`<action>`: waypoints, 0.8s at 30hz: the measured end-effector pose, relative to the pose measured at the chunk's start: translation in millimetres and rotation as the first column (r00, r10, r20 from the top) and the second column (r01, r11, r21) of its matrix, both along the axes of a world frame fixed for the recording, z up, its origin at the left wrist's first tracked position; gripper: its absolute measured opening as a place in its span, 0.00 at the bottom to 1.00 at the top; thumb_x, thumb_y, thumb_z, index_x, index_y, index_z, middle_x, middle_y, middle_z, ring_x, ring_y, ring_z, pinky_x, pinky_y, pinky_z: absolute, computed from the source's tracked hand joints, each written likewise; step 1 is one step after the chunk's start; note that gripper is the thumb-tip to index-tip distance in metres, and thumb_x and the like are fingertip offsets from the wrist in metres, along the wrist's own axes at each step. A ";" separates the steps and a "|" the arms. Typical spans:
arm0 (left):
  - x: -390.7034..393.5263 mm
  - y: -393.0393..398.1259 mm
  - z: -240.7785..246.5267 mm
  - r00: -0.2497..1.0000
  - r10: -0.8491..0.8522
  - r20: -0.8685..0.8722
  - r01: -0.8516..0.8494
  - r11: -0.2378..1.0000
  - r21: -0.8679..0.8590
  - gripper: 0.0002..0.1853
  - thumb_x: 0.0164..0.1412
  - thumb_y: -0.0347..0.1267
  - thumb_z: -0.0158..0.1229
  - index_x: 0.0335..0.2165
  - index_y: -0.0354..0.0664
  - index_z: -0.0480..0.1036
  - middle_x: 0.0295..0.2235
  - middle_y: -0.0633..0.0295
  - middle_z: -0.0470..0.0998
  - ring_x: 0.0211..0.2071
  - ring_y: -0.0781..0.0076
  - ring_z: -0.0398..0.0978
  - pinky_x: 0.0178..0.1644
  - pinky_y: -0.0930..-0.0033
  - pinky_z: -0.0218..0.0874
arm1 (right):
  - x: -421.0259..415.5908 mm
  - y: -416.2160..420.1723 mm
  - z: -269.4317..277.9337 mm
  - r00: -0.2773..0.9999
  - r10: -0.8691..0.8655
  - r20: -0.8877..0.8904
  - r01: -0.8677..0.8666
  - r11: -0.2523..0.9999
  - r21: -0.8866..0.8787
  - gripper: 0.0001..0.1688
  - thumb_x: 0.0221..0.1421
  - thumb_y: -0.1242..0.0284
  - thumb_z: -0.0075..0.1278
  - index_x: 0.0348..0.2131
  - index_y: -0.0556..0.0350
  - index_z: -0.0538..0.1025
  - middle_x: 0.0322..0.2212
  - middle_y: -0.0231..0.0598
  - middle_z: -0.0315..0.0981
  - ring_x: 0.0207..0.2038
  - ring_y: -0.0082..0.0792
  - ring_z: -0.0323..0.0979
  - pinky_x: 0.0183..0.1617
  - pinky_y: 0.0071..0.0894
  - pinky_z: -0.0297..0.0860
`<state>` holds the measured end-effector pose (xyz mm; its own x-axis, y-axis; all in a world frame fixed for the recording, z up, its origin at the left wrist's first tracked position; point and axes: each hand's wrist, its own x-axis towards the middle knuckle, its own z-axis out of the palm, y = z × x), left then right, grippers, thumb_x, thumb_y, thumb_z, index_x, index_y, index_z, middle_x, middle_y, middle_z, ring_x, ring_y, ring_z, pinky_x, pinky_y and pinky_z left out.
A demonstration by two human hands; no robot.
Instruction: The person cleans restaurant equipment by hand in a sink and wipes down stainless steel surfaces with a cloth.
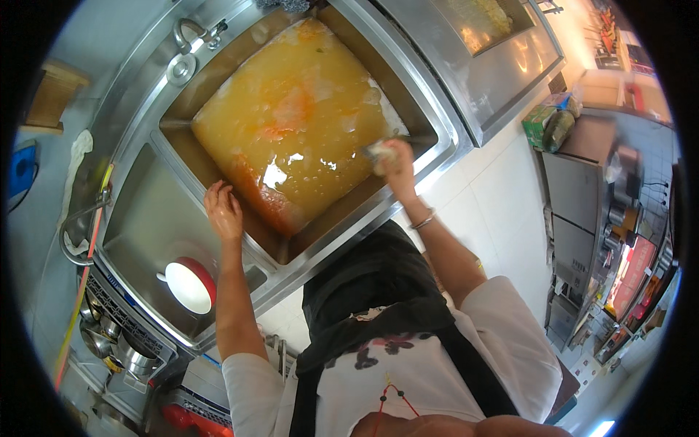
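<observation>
A steel sink basin (180,158) before me holds murky yellow water (327,109) with orange-red patches and some bubbles. My left hand (224,213) rests at the divider between this basin and the neighbouring one, its fingers slightly bent and nothing seen in them. Over the near right part of the water, my right hand (397,164) grips a pale, blurred object (379,153); its kind cannot be told. A red and white bowl (188,285) with a small handle lies tilted in the left basin (142,218).
A curved faucet (188,30) stands behind the basins. To the right is a steel counter (464,71) with an inset tray (491,22) of yellowish food. Pots (131,349) sit on a rack at the lower left. A green gourd-like vegetable (558,131) lies on a cabinet farther right.
</observation>
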<state>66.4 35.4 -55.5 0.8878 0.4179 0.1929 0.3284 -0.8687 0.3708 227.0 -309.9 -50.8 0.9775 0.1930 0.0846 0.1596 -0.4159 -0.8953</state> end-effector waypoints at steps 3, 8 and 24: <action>3.4 9.9 7.1 0.999 0.021 0.027 -0.020 0.999 -0.025 0.13 0.45 0.20 0.53 0.34 0.37 0.71 0.44 0.55 0.67 0.47 0.53 0.63 0.50 0.59 0.57 | 39.7 -56.3 15.0 1.000 0.021 -0.002 -0.021 0.986 -0.166 0.18 0.44 0.84 0.48 0.39 0.56 0.68 0.37 0.45 0.66 0.42 0.44 0.65 0.47 0.33 0.63; 16.1 29.6 0.1 0.996 -0.063 0.063 0.062 0.998 0.016 0.13 0.47 0.24 0.55 0.36 0.38 0.70 0.45 0.54 0.66 0.48 0.52 0.62 0.52 0.57 0.55 | 7.2 -84.5 32.3 0.954 0.278 -0.112 -0.292 0.777 -0.557 0.14 0.41 0.83 0.45 0.34 0.59 0.70 0.34 0.49 0.66 0.39 0.50 0.66 0.43 0.41 0.65; 17.9 38.8 -17.7 1.000 -0.010 -0.023 0.012 0.996 0.088 0.07 0.45 0.29 0.56 0.28 0.39 0.72 0.38 0.60 0.71 0.44 0.61 0.65 0.57 0.56 0.50 | -143.3 130.4 9.2 0.255 0.957 0.135 -0.937 0.280 -0.210 0.06 0.43 0.76 0.44 0.28 0.52 0.70 0.31 0.39 0.63 0.36 0.41 0.65 0.35 0.34 0.67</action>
